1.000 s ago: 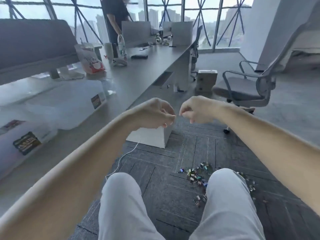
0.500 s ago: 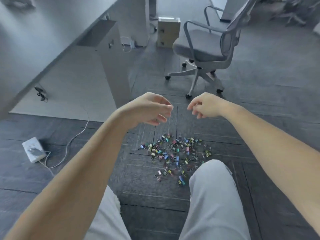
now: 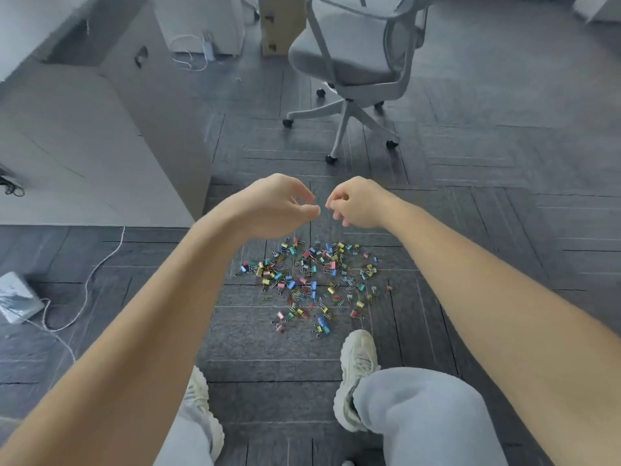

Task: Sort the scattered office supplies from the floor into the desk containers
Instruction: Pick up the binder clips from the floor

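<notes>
Heap of small coloured metal binder clips (image 3: 312,280) lies at six o'clock from your left hand (image 3: 279,206) and right hand (image 3: 356,203), both curled; whether they hold anything I cannot tell. Probably light, springy: pinch the wire loops.

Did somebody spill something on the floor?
Yes. Lots of small coloured clips lie scattered across the grey carpet, just ahead of the person's shoes. They belong in containers, not loose underfoot.

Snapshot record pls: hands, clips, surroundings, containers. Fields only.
left hand: held out in the air, fingers curled, nothing visible in grip
right hand: beside the left, fingers curled, nothing visible in grip
small multicoloured metal binder clips: scattered on dark grey carpet-tile floor, ahead of cream trainer
grey swivel office chair: beyond the clips
desk containers: not in view
</notes>
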A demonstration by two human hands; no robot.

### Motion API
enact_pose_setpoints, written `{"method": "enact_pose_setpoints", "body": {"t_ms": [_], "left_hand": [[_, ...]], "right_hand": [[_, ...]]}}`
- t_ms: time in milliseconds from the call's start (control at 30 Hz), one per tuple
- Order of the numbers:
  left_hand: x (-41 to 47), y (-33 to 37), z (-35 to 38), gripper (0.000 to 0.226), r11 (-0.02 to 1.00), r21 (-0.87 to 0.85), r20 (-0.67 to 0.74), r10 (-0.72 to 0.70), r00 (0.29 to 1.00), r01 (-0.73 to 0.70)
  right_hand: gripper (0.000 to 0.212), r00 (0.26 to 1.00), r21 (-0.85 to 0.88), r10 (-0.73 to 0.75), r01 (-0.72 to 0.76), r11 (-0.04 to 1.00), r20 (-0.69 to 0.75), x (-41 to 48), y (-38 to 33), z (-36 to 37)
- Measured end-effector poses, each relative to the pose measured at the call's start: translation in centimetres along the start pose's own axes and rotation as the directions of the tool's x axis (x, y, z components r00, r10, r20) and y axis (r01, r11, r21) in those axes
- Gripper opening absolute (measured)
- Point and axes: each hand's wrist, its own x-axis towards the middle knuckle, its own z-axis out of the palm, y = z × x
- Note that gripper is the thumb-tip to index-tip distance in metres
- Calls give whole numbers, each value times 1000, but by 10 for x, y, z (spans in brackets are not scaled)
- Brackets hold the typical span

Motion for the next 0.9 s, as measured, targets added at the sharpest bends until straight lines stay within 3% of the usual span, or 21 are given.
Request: {"method": "enact_pose_setpoints", "body": {"t_ms": [167,367,500,733,900], "left_hand": [[-24,-35,116,23,1000,-16,-24,-24,999,24],[-33,-59,189,25,969,-148,154,-177,972,200],[17,-97,227,31,960,-110,157,-240,958,258],[135,-195,300,30,884,-31,193,-452,871,466],[196,-275,352,39,860,36,208,-504,838,508]], "right_hand": [[17,996,72,39,-33,997,-82,-76,84,82],[19,984,117,169,-163,980,-48,-113,152,110],[16,976,110,211,-204,973,-61,-76,180,133],[22,951,55,275,-285,957,140,40,225,220],[20,914,3,316,-328,945,253,124,245,303]]}}
